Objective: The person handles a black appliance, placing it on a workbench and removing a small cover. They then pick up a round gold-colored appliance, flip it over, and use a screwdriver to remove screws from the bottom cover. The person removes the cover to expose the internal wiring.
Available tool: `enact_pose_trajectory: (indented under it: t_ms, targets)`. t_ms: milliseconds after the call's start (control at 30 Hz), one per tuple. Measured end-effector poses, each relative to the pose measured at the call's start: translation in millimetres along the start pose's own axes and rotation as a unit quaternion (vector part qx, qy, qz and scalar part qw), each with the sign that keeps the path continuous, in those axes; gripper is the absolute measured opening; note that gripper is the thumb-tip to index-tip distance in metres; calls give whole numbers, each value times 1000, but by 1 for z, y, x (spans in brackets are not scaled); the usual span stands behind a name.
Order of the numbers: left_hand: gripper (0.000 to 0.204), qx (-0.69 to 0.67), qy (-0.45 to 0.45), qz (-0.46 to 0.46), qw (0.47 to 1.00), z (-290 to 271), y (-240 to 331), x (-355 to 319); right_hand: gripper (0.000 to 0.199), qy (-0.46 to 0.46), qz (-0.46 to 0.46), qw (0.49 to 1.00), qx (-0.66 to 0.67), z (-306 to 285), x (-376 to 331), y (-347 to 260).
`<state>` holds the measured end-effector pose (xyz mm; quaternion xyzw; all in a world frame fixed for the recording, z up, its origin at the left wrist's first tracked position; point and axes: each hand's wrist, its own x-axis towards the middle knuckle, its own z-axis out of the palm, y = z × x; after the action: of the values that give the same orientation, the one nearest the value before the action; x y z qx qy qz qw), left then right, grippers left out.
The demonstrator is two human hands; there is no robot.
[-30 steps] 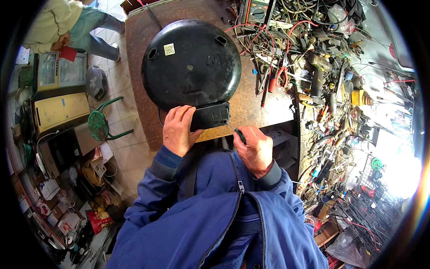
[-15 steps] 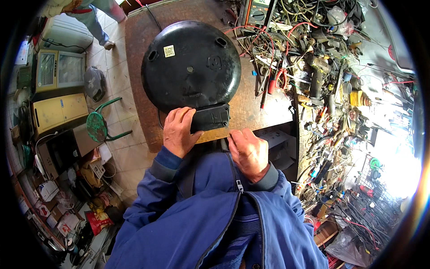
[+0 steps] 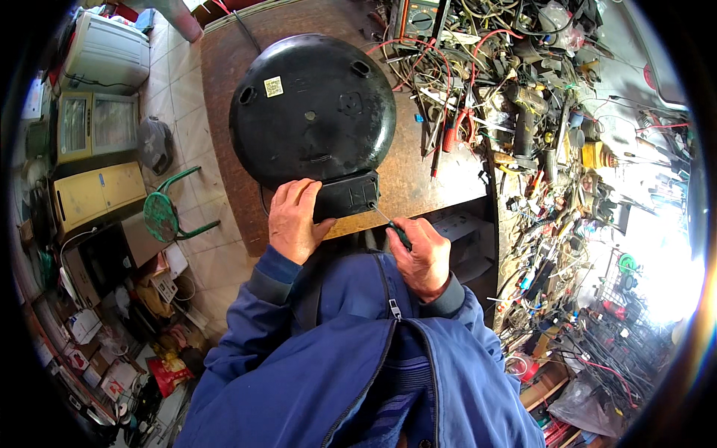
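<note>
A round black appliance lies with its underside up on the wooden table, a rectangular black housing jutting from its near edge. My left hand is closed over the left end of that housing, fingers on top and thumb along the near side. In my right hand is a screwdriver with a dark green handle, mostly covered by the fingers. Its thin shaft slants up and left, the tip at a small hole near the housing's right end. Whether it sits in a screw cannot be seen.
Right of the appliance lie red-handled pliers, test leads and a multimeter. Tools, wires and scraps pile up along the right side, with a cordless drill among them. A green stool stands on the tiled floor at left.
My right hand has turned and moved slightly right, and the screwdriver now shows, its tip at the housing. My left hand keeps its hold. A person at upper left has mostly left the view.
</note>
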<state>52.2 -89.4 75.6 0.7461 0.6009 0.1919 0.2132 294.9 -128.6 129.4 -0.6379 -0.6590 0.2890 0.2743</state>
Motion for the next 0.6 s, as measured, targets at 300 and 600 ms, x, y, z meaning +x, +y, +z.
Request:
enact_pose_trajectory:
  t_ms: [300,600]
  targets:
    - [75,1,-8,-5,1000,-2,3,1,19,25,9,999,-43,6,-1,-1]
    - [76,4,-5,-3,1000,1,1,0,11,-51,-84,990,-98,1,7,-9]
